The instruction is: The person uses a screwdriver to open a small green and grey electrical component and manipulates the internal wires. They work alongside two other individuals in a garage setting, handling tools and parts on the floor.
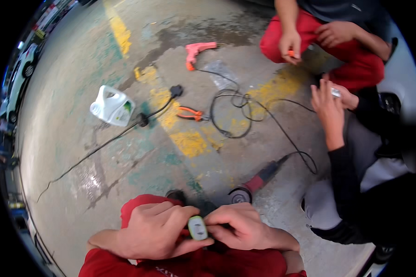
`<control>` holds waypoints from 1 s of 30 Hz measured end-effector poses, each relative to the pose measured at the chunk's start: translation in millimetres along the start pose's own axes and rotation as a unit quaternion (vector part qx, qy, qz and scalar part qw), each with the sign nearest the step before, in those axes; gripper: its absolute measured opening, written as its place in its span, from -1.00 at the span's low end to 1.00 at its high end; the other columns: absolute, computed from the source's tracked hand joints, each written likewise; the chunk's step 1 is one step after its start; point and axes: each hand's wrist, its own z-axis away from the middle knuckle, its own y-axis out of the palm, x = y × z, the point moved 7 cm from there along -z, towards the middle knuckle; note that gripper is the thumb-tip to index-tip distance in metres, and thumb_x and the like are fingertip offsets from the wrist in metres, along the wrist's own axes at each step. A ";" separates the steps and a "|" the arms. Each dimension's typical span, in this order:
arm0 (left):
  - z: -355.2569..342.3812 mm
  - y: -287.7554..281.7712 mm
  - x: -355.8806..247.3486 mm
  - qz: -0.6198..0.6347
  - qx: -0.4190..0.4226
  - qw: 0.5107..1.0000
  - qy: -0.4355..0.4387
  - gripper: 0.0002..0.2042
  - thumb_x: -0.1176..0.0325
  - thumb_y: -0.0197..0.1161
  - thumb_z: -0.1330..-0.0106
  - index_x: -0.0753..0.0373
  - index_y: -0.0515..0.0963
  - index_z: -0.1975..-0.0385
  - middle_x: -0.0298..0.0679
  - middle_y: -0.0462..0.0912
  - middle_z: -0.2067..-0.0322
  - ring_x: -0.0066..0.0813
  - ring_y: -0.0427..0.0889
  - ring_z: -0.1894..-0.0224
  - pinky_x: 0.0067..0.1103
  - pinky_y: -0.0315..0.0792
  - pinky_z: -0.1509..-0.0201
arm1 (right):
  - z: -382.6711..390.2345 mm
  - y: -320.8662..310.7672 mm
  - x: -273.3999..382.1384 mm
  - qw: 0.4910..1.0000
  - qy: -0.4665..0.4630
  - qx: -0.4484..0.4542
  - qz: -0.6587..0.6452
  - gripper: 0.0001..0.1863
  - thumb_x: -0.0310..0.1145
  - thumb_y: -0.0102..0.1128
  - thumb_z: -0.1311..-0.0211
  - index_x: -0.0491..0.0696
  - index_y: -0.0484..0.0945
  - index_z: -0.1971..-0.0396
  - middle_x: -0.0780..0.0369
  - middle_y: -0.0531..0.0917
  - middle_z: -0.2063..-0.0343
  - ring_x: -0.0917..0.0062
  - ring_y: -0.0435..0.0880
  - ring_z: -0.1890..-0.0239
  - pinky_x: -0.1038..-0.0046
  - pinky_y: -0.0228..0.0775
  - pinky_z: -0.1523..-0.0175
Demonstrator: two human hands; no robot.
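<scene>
Close to my body, my left hand (155, 231) is closed on a small oval object (198, 228) with a pale grey face, two dark marks and a yellow-green rim. My right hand (242, 226) pinches at its right side, with the fingertips against the rim; whether those fingers hold another part cannot be made out. Just beyond my right hand, a red and black angle grinder (256, 182) lies on the floor with its disc towards me. Orange-handled pliers (190, 113) lie farther off.
A white jug (115, 108) lies at left beside a black cable with a plug (176, 91). Beyond are a pink gun-shaped tool (198, 51), a clear plastic bag (219, 74) and looped cable (212, 108). Two people crouch at right; their hands (328, 104) hold small items.
</scene>
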 end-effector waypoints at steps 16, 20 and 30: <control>1.9 10.3 -1.3 -0.013 0.075 0.996 -0.053 -0.39 0.08 0.72 -0.01 0.26 0.55 0.06 -0.14 0.82 0.21 -0.11 0.83 0.29 -0.35 0.68 0.22 | 11.1 -1.8 -5.2 0.999 0.012 -0.039 -0.013 -0.79 -0.51 0.45 -0.32 -0.05 0.66 0.10 0.18 0.75 0.36 0.21 0.78 0.39 0.30 0.58 0.33; 0.0 12.8 -0.3 -0.008 0.071 0.996 -0.051 -0.37 0.06 0.72 -0.01 0.27 0.54 0.04 -0.14 0.82 0.21 -0.11 0.83 0.29 -0.34 0.68 0.22 | 11.8 -4.3 -5.7 0.999 0.012 -0.037 -0.015 -0.80 -0.49 0.43 -0.34 -0.04 0.64 0.08 0.17 0.74 0.36 0.21 0.77 0.39 0.29 0.58 0.33; -2.5 17.0 -1.7 -0.006 0.067 0.996 -0.050 -0.41 0.05 0.66 -0.13 0.30 0.53 0.02 -0.13 0.81 0.21 -0.10 0.81 0.29 -0.33 0.66 0.24 | 12.8 -6.9 -7.0 0.999 -0.020 -0.041 -0.001 -0.77 -0.53 0.46 -0.31 -0.09 0.63 0.08 0.18 0.75 0.35 0.26 0.77 0.41 0.33 0.53 0.38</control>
